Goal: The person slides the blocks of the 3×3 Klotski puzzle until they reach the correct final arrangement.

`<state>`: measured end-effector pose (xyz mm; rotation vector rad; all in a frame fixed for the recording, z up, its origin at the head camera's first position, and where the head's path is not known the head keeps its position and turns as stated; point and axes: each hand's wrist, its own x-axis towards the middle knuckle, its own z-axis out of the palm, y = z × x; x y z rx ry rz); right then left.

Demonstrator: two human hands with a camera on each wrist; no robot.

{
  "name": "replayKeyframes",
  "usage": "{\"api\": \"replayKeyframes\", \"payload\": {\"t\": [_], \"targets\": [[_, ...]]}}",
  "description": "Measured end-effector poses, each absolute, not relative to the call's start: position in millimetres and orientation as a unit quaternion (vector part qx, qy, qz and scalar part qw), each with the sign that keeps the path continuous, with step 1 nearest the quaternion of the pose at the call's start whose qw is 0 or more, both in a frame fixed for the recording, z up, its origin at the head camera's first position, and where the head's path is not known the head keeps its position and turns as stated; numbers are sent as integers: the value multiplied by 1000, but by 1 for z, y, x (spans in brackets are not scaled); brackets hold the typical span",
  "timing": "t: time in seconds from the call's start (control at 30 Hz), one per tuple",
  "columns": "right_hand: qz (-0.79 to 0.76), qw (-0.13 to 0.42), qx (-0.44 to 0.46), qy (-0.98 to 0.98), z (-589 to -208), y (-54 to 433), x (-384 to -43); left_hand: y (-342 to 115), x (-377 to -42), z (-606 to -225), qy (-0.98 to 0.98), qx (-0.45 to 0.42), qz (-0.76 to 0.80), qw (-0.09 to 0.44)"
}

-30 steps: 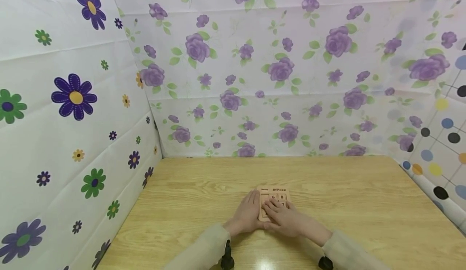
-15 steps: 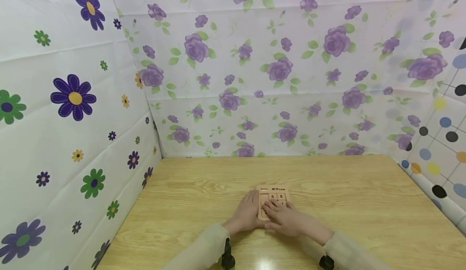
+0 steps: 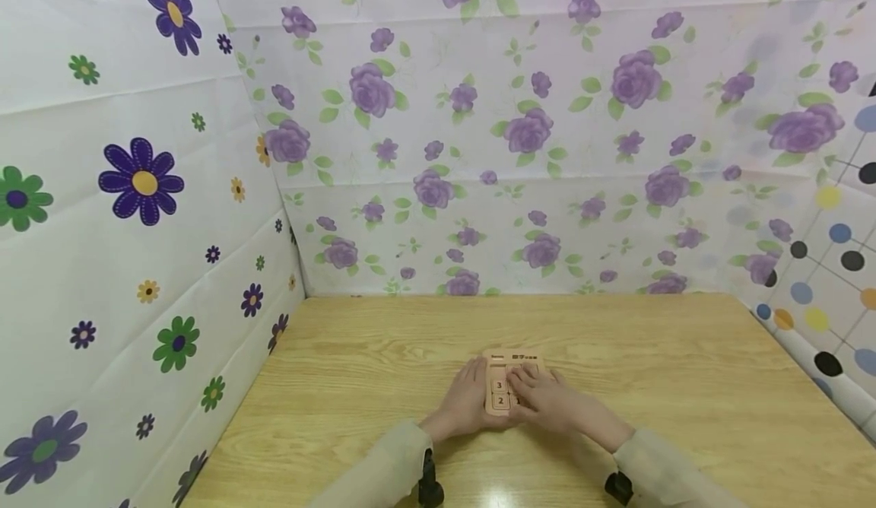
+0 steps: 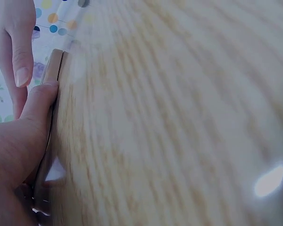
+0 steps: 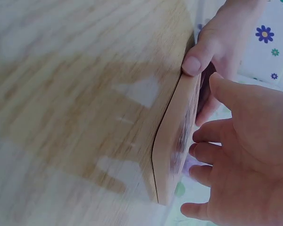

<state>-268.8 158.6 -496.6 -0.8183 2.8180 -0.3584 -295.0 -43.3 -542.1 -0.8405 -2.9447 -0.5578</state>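
A wooden number sliding puzzle (image 3: 499, 357) lies flat on the table, its square tiles in a shallow frame. Tiles marked 3 (image 3: 499, 385) and 2 (image 3: 500, 401) show at its left side. My left hand (image 3: 464, 403) holds the puzzle, fingers along the left edge and thumb at the near edge; the right wrist view shows that thumb (image 5: 193, 65) against the side. Over the upper right tiles lies my right hand (image 3: 550, 401), fingertips on or just above them, hiding most of that part. In the right wrist view its fingers (image 5: 208, 153) are slightly bent and grip nothing.
The wood-grain table (image 3: 383, 348) spreads around the puzzle. Behind it hangs a purple-rose cloth (image 3: 479, 150), with a daisy-print cloth (image 3: 103, 265) at the left and a dotted cloth (image 3: 821, 280) at the right. Dark wrist devices (image 3: 429, 485) sit on both sleeves.
My right hand has shifted a little up and to the right over the puzzle. The 3 and 2 tiles are uncovered, while the 6 and 8 are now hidden. My left hand stays put.
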Motion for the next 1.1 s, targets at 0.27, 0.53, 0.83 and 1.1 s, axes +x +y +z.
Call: {"api": "replayKeyframes", "payload": {"t": [0.27, 0.53, 0.83, 1.1], "targets": [[-109, 85, -264, 955, -496, 160, -270, -43, -295, -541, -943, -269, -196, 2], [-113, 94, -263, 954, -492, 157, -269, -43, -295, -540, -945, -266, -192, 2], [-113, 102, -264, 952, -493, 154, -270, -43, -294, -541, -945, -269, -186, 8], [-117, 102, -263, 952, -496, 151, -272, -43, -294, -543, -945, -271, -181, 16]]}}
